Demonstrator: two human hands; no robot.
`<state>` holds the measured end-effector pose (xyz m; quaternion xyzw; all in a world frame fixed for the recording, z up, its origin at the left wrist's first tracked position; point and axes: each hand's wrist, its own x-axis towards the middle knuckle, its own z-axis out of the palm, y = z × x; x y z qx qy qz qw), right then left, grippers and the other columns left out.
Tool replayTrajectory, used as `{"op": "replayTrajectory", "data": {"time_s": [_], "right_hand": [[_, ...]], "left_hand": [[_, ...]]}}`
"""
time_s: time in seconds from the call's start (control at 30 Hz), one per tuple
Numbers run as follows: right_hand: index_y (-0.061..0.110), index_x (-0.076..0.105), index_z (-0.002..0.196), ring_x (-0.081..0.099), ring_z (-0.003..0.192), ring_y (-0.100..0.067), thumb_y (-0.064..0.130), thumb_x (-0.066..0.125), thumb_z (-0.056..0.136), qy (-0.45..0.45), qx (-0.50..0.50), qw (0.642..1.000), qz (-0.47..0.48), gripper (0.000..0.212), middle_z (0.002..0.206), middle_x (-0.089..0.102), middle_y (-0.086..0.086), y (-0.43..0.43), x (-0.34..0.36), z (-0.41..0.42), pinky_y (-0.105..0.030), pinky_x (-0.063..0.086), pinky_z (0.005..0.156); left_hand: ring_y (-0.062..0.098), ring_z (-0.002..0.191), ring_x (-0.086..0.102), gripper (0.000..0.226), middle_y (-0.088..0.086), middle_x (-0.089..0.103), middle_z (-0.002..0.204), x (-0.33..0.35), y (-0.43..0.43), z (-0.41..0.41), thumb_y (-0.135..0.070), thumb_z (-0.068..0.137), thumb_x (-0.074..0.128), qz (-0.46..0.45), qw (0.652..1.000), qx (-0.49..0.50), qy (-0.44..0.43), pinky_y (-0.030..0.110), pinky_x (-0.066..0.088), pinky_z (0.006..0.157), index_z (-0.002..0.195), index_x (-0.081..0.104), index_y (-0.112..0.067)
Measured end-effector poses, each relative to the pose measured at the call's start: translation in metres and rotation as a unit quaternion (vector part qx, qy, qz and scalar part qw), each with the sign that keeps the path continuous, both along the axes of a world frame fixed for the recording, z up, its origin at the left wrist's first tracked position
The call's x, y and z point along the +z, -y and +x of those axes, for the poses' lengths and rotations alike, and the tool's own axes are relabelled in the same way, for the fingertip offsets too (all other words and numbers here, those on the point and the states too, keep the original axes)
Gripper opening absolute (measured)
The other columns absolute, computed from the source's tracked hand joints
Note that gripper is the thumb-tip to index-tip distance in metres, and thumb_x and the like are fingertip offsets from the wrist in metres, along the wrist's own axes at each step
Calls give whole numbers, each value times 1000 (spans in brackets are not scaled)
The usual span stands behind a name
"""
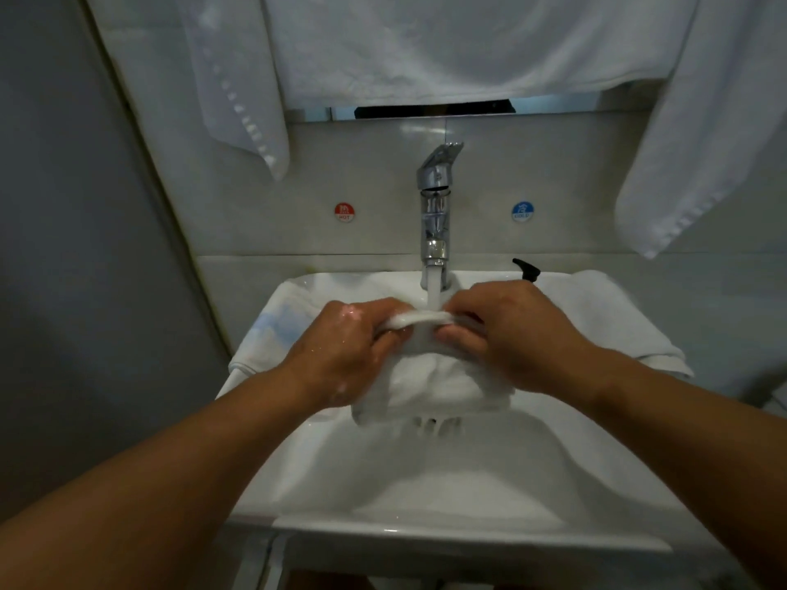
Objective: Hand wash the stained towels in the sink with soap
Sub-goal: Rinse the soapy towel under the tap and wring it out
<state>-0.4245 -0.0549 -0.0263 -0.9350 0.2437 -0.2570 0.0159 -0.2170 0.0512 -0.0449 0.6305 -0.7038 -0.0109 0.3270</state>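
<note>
While a steady stream (433, 291) runs from the tap (436, 215), we hold the wet towel (430, 385) under it, above the middle of the sink (426, 483).

Our left hand (353, 347) grips the towel's top edge, with the fingers curled over it and the thumb below. The skin is wet and shiny, and there are a few suds near the wrist. Our right hand (511, 334) pinches the same edge just beside the left, thumb underneath, fingers folded over. The 2 hands nearly touch. The stream lands on the rolled edge between them. The rest of the towel hangs bunched below our hands, and water drips from its lower edge into the basin.

A spare towel (281, 325) is draped over the left rim of the sink and has a faint bluish patch. A folded towel (617, 317) lies on the right rim and spills over the side. A black pump nozzle (527, 269) shows just behind our right hand, beside the tap; its bottle is hidden.

On the tiled wall, a red sticker (344, 212) marked HOT sits left of the tap and a blue sticker (521, 212) marked COLD sits right of it.

Above, 3 white towels hang: a wide towel (426, 44) across the top, a left towel (242, 87) and a right towel (698, 142).
</note>
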Motion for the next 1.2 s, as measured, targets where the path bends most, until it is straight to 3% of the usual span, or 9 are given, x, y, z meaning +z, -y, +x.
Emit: {"op": "replayTrajectory", "data": {"time_s": [0.17,0.37,0.5,0.6,0.67,0.77,0.87,1.0,1.2], "right_hand": [[35,67,90,62,74,-4,44,75,85,-47,3,984,170,13,80,67,14,8,5,-2,-30,53,68],[31,58,91,54,75,-6,42,64,94,-22,-9,995,102,13,83,59,12,1,32,-6,-26,43,63],[25,63,98,54,76,-6,40,60,97,10,2,995,103,16,84,61,11,-2,56,-5,-18,38,62],[29,67,95,58,79,-4,42,63,96,72,-16,986,149,13,86,65,13,-6,56,3,-22,43,66],[24,69,93,61,77,-8,41,65,95,91,-38,965,244,18,84,67,9,-9,50,7,-29,47,66],[12,71,92,60,67,-16,35,68,95,119,-67,905,403,24,75,66,-1,-12,35,11,-30,46,60],[0,67,97,57,65,-24,25,69,95,154,-79,839,516,26,76,60,-12,-13,25,14,-35,46,58],[10,65,109,70,71,-25,21,71,94,170,-53,774,607,19,87,72,-14,-18,23,9,-36,56,63],[12,71,114,74,75,-24,-2,62,95,158,-22,757,633,26,98,73,-16,-18,22,-5,-27,58,62]], "left_hand": [[11,87,64,16,-9,70,99,-2,0,-10,-34,105,49,8,1000,12,-19,18,45,73,111,62,-38],[1,66,59,6,-11,62,77,30,-8,-7,-30,100,59,20,998,11,-56,14,44,55,102,63,-28],[3,69,58,14,-12,63,75,58,-9,-3,-38,98,60,-10,997,39,-68,15,43,56,89,65,-29],[4,75,59,13,-14,63,85,53,-10,-6,-44,101,53,33,994,44,-93,16,43,59,99,60,-33],[7,90,60,29,-13,62,106,39,-14,-12,-51,96,57,54,993,57,-91,14,47,67,120,53,-35],[10,101,50,61,-6,53,116,18,-23,-24,-64,82,69,-79,996,47,15,17,43,85,124,49,-25],[11,92,49,60,-6,50,108,4,-28,-37,-66,75,74,-70,995,-43,59,21,49,80,113,51,-25],[1,97,53,69,-18,51,114,-16,-24,-46,-60,72,80,-38,998,-43,-2,22,53,84,125,46,-33],[8,92,61,45,-17,61,102,-21,-21,-35,-56,73,80,33,995,-63,-73,34,58,81,105,59,-32]]}}
